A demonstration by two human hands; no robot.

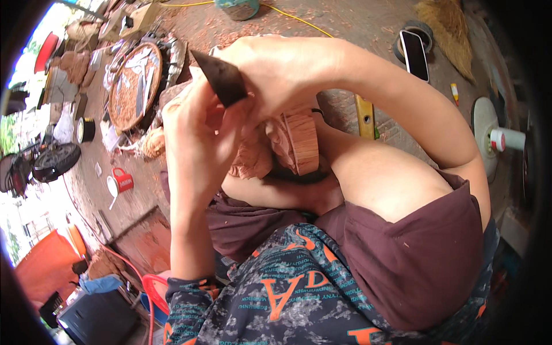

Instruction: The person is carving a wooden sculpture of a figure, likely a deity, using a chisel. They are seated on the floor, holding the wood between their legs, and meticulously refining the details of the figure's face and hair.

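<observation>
Many things lying around on the floor (356, 34): off to the right, a straw broom (448, 40), a phone (414, 56) resting on a black ring (426, 31), a yellow marker (455, 93) and a grey stand (484, 138) with a white cylinder (513, 140) beside it; nearer, just beyond the bent legs (379, 164), a yellow level (364, 118). Off to the left, a black roll of tape (86, 130) and, lower down, a dark box (98, 316) with a blue cloth (102, 284) on top. In the way of a full look at the work, right hand (267, 69) and left hand (198, 123), close together over its far side. Reddish wood carving (302, 144) between the legs, on the near side of the right hand and to the right of the left hand. Left hand with fingers curled in at the lower end of a dark blade (220, 77); right hand back upward, fingers mostly hidden. Impossible to tell how far either is closed, or which has hold of the blade. Among containers, a round woven tray (161, 68) with metal tools and wood chips inside; a red mug (125, 182), contents too small to tell; at the top edge, a teal bucket (236, 10), partly cut off.
</observation>
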